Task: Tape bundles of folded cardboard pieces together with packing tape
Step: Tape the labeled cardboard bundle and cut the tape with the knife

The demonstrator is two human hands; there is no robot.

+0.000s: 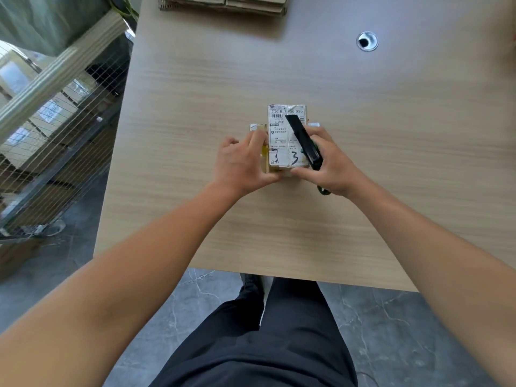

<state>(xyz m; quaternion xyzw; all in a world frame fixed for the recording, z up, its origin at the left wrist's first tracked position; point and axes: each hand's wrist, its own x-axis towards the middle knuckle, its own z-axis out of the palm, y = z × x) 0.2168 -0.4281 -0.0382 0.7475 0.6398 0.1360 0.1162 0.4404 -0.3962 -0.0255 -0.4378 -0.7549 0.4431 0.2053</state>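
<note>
Bundle between left grip, right grip

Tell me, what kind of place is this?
Likely a warehouse or packing area: a wire-mesh cage of cartons beside the table, flattened cardboard stacked at its far edge, and a shipping-labelled bundle.

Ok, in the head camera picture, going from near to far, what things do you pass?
Black trousers → labelled cardboard bundle → round table hole → flat cardboard stack at the far edge.
</note>
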